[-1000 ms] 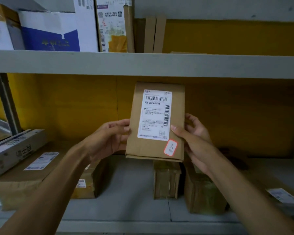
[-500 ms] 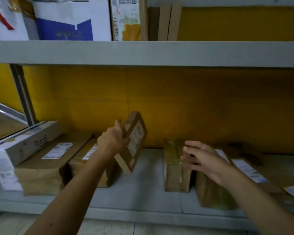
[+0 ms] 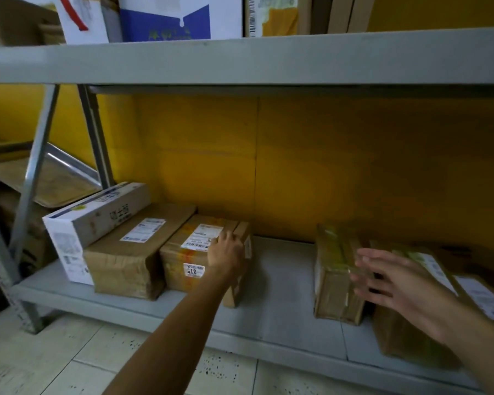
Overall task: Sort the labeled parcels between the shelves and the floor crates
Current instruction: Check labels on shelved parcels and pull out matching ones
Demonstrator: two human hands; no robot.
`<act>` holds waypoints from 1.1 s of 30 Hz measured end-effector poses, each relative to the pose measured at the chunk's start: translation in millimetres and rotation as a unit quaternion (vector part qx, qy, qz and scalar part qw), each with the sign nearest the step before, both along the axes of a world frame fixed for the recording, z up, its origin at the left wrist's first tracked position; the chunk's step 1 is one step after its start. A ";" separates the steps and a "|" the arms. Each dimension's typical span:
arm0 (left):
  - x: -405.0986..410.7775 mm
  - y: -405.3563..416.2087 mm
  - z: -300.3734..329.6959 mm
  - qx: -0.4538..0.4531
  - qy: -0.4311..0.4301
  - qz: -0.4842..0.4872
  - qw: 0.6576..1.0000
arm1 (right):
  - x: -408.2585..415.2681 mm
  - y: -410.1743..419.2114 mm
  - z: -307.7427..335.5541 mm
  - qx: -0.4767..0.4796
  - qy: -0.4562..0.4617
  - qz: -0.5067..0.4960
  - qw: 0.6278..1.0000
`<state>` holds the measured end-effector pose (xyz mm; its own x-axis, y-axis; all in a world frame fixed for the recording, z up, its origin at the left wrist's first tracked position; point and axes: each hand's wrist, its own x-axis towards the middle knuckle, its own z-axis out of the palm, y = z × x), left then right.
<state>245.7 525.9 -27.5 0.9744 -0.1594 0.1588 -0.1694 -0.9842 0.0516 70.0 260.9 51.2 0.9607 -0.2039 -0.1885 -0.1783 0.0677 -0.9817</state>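
Head view, lower shelf (image 3: 283,283) of a grey metal rack against a yellow back panel. Left hand (image 3: 226,252), fingers curled, presses a thin flat parcel (image 3: 244,246) standing on its edge against the right side of a taped brown carton (image 3: 188,252); whether the fingers truly clasp the parcel or only rest on it cannot be told. This carton bears a white shipping label on top and a small sticker on its front face. Left of it lie a larger brown box (image 3: 131,252) and a long white box (image 3: 94,218) leaning across it. Right hand (image 3: 391,277) hovers open, fingers spread, holding nothing, in front of an upright narrow taped parcel (image 3: 334,277) and a labelled carton (image 3: 428,332) just beside that. Bare shelf separates the two groups. Upper shelf (image 3: 240,58) carries more boxes. Speckled floor tiles (image 3: 69,360) lie below.
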 end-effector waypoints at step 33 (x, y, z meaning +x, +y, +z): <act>-18.5 113.1 18.8 -0.229 0.251 0.223 0.913 | 33.8 53.6 -4.5 0.001 -0.015 0.083 0.996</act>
<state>227.2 639.0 -8.8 0.8940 0.2430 -0.3765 0.4026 -0.8046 0.4365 103.8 314.5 46.7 0.9863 -0.0418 -0.1594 -0.1576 0.0427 -0.9866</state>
